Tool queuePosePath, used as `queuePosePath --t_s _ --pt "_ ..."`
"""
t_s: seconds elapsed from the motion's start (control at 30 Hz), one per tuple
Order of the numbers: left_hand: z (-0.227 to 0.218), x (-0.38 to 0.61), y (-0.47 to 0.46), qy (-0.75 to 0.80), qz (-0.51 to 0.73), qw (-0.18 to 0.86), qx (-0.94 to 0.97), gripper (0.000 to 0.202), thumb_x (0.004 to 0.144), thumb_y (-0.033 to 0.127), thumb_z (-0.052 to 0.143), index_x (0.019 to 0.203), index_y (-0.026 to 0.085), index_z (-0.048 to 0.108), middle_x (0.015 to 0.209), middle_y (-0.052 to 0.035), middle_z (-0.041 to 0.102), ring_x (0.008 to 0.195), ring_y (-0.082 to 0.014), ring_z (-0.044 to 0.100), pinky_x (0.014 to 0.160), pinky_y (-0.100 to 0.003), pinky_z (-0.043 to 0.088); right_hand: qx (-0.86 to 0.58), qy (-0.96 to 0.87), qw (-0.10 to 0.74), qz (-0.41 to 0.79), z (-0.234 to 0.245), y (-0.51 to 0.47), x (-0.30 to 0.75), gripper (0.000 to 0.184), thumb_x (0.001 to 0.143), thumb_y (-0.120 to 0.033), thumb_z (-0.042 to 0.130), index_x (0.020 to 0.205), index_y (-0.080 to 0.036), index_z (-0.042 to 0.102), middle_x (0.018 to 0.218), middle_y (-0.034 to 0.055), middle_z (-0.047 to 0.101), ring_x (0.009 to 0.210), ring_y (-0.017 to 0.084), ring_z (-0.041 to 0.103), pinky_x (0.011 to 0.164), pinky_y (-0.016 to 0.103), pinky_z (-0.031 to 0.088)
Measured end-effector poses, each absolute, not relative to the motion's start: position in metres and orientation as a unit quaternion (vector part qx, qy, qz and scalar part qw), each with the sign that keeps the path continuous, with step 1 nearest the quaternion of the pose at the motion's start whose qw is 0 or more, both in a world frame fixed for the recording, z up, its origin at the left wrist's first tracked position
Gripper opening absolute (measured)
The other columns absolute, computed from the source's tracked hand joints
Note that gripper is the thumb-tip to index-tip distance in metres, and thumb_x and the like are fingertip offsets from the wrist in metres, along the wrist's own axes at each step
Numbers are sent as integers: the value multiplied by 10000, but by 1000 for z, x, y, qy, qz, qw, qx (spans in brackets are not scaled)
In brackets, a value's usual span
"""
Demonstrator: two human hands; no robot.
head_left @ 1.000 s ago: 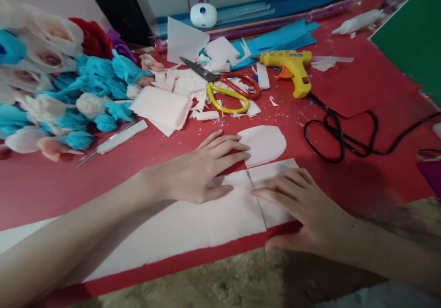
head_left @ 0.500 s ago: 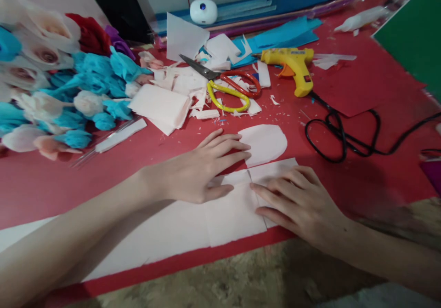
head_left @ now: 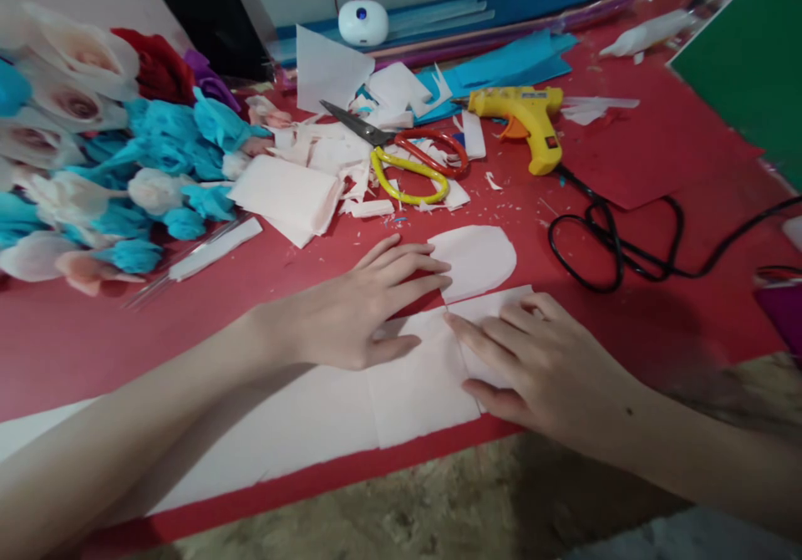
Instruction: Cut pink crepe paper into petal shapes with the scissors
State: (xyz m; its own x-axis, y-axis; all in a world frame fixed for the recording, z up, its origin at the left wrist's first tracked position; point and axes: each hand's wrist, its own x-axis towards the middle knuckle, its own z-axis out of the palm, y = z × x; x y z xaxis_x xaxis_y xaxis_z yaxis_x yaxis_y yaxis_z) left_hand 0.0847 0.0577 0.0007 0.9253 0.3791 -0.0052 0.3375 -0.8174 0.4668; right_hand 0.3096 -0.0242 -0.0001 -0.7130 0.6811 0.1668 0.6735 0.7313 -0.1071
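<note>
My left hand (head_left: 360, 305) lies flat, fingers stretched, on a long strip of pale pink crepe paper (head_left: 313, 414) spread over a red sheet (head_left: 125, 326). Its fingertips reach the edge of a rounded petal-shaped paper piece (head_left: 479, 259). My right hand (head_left: 542, 364) rests palm down on the folded right end of the strip (head_left: 494, 305), fingers spread and pointing left along the fold line, thumb near the strip's lower edge. Neither hand grips anything.
Scissors with red and yellow handles (head_left: 407, 159) lie on paper scraps (head_left: 294, 196) behind the hands. A yellow glue gun (head_left: 523, 121) with a looped black cord (head_left: 620, 246) is at the right. Blue, white and red paper flowers (head_left: 113, 150) are piled at the left. Blue sheets (head_left: 501, 63) and a green board (head_left: 745, 58) sit behind.
My right hand has slid a little to the left along the folded end of the strip. My left hand has stayed flat in place.
</note>
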Motion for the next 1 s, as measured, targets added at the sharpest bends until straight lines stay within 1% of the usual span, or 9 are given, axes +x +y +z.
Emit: queuePosePath --t_s 0.2,0.3,0.37,0.47,0.53,0.63,0.7,0.9,1.0 --pt "0 85 57 190 44 237 952 566 817 318 568 1318 133 380 1362 -138 423 1310 -265 318 1127 -492 188 -383 -921 56 43 2 -21 304 550 761 -337 572 1202 -13 520 775 76 653 711 226 585 708 375 390" --pt "1 85 57 188 52 235 952 552 827 320 553 1314 124 382 1353 -145 429 1305 -263 326 1127 -495 189 -388 -918 67 53 2 -18 304 580 743 -375 605 1183 -7 521 756 72 672 679 217 609 669 355 414" --pt "1 85 57 188 54 237 952 542 831 306 542 1313 118 382 1345 -148 432 1301 -262 331 1128 -497 184 -399 -909 106 56 3 -13 308 486 753 -365 623 1118 -49 559 717 39 675 625 185 611 615 320 421" --pt "2 85 58 189 47 246 950 558 821 293 551 1321 118 377 1346 -150 420 1300 -269 331 1129 -495 183 -431 -886 170 24 4 -1 318 210 791 -287 611 932 -133 609 675 6 657 587 160 598 559 295 419" --pt "2 85 58 189 44 253 948 571 819 306 556 1329 127 371 1349 -147 415 1300 -279 329 1129 -503 179 -430 -883 187 -6 4 8 325 125 801 -227 587 881 -136 615 745 37 658 662 185 604 589 308 439" --pt "4 86 58 192 38 259 946 568 829 318 542 1336 135 360 1351 -142 417 1300 -280 332 1134 -511 165 -393 -898 196 -13 0 21 334 206 799 -149 550 989 -106 615 951 89 664 856 228 600 724 352 467" --pt "4 86 58 194 33 262 945 581 832 316 539 1349 139 339 1360 -139 412 1306 -273 327 1139 -509 159 -376 -905 199 -1 -5 27 337 248 799 -115 532 1035 -107 610 1035 90 658 933 226 591 786 358 467" --pt "7 85 57 208 36 299 931 633 812 307 574 1373 196 304 1390 -115 401 1330 -279 307 1139 -540 139 -346 -909 227 35 -13 35 342 189 837 -110 500 943 -137 654 1001 77 679 889 196 615 780 345 486" --pt "10 85 58 225 50 348 909 619 813 333 591 1364 228 328 1390 -108 397 1329 -273 311 1120 -528 225 -342 -908 235 52 -14 37 342 188 849 -126 494 938 -135 660 967 75 687 881 197 619 769 350 496"
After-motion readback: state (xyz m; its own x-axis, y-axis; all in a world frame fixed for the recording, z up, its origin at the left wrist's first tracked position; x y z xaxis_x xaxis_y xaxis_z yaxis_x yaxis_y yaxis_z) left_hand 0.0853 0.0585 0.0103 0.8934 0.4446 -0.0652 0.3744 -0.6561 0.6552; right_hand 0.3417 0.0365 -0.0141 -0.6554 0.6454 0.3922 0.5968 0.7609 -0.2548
